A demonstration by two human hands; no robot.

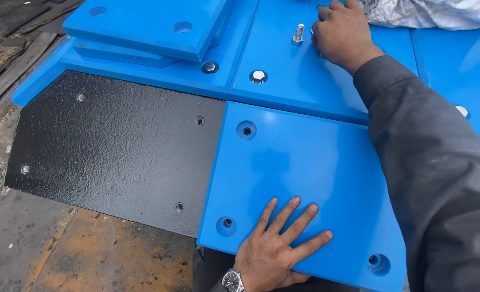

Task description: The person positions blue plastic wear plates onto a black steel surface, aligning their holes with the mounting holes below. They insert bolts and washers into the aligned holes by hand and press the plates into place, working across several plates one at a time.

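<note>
Fingers (291,219) of the left hand (275,243) are spread wide and laid flat on the near blue panel (305,173), at the lower centre of the frame, with a wristwatch (232,280) seen at the bottom edge. The right hand (341,33), at the upper centre-right, is curled loosely with its knuckles toward the camera; what, if anything, is pinched under it cannot be told. Just to its left an upright bolt (298,33) stands proud of the far blue panel (294,81), and a seated bolt head (258,76) is seen below that.

The near panel lies against the black textured plate (115,146) at the left of the frame, with empty countersunk holes at its upper left (246,130), lower left (226,224) and lower right (378,263). Loose blue panels (148,24) are stacked at the upper left, and a crumpled grey sheet (429,12) lies at the upper right.

For the work to be done well, the near panel would best be kept pressed flat and unmoved, so that its holes stay lined up with those below. The standing bolt should be started straight and by hand, since a tilted start would likely cross the thread. Even pressure from the flat palm is judged better than fingertip force.
</note>
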